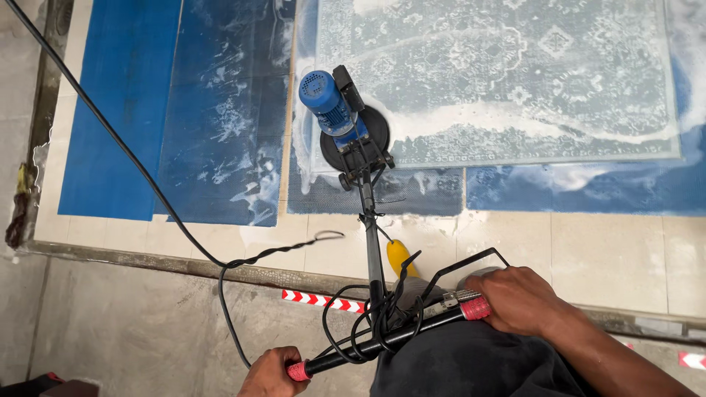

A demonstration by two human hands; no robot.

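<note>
My left hand (pixel 271 373) grips the left red-tipped end of the black handlebar (pixel 382 340) of a floor scrubbing machine. My right hand (pixel 518 298) grips the right end, next to a metal lever. The machine's pole (pixel 373 242) runs up to a blue motor (pixel 327 101) mounted on a black round brush disc (pixel 371 136). The disc sits on the lower left corner of a pale patterned rug (pixel 507 81) covered in white soap foam.
Blue mats (pixel 125 110) lie left of the rug, wet with foam. A black power cable (pixel 140 169) crosses from top left to the handle. A yellow boot tip (pixel 399 257) shows behind the pole. Red-white striped tape (pixel 316 299) marks the concrete step edge.
</note>
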